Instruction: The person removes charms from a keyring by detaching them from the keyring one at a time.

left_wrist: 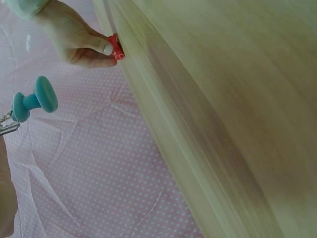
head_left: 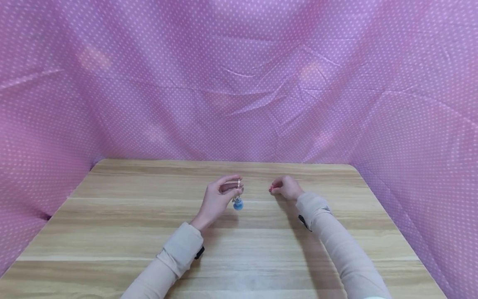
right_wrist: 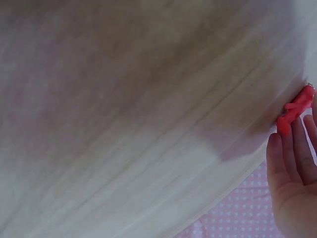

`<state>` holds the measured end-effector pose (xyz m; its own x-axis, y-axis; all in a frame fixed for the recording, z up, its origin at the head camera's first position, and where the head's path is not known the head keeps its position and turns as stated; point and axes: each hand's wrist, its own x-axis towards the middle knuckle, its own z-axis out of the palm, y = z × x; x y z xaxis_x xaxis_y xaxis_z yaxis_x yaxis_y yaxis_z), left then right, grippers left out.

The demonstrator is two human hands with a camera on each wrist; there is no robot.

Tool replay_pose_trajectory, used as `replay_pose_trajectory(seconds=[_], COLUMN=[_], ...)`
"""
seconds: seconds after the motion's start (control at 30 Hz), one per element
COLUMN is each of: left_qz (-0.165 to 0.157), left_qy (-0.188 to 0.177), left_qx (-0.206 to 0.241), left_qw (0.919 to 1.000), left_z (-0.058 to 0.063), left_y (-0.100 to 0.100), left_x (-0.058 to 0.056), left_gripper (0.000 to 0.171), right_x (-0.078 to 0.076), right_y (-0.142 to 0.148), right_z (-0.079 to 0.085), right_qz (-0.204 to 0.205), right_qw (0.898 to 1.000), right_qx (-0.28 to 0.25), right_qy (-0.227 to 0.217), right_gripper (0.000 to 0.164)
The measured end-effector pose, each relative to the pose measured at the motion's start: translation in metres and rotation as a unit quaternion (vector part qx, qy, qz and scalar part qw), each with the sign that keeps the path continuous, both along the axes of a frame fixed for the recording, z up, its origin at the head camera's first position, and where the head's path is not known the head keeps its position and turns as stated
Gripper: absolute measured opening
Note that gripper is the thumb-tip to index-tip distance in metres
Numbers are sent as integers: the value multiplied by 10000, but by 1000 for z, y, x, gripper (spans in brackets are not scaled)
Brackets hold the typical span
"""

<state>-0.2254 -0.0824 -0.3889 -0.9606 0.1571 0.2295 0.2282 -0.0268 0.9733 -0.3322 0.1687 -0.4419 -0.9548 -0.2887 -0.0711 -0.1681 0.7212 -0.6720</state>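
My left hand (head_left: 215, 200) holds a keychain by its metal ring (head_left: 239, 183) above the table. From the ring hangs a small blue pendant (head_left: 238, 204); the left wrist view shows it as a spool-shaped pendant (left_wrist: 45, 94) on a short chain. To the right, my right hand (head_left: 289, 188) pinches a small red figure-like piece (head_left: 271, 189) low at the tabletop. In the right wrist view the red piece (right_wrist: 297, 109) lies along the fingertips, with a bit of metal at one end. Whether it touches the wood I cannot tell.
Both hands are over the far half of a light wood-grain table (head_left: 239, 257) with rounded far corners. A pink dotted cloth (head_left: 239, 104) hangs behind the table and along both sides. Dark bands show at both cuffs.
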Motion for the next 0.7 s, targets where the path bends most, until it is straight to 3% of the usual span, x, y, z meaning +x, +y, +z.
replay_pose_trajectory(seconds=[0.13, 0.23, 0.4, 0.53, 0.7], left_qz=[-72, -96, -33, 10, 93], left_qy=[-88, -195, -39, 119, 95], left_qx=[63, 125, -45, -211, -225], left_qw=[9999, 9997, 10000, 9997, 9997], left_z=[12, 17, 4, -3, -3], left_y=[1, 2, 2, 4, 7], left_x=[8, 11, 3, 2, 3], left_gripper=[36, 35, 37, 38, 38], right_x=[1, 5, 24, 48, 76], right_y=[1, -3, -23, -39, -55], right_z=[2, 9, 31, 56, 80], right_qz=[-208, -383, -573, -511, 78], right_qw=[9997, 9983, 9847, 9769, 9707], right_qx=[-1, -394, -1601, -2052, -2352], right_qy=[-163, -218, -388, -320, -491], right_gripper=[30, 32, 33, 31, 29])
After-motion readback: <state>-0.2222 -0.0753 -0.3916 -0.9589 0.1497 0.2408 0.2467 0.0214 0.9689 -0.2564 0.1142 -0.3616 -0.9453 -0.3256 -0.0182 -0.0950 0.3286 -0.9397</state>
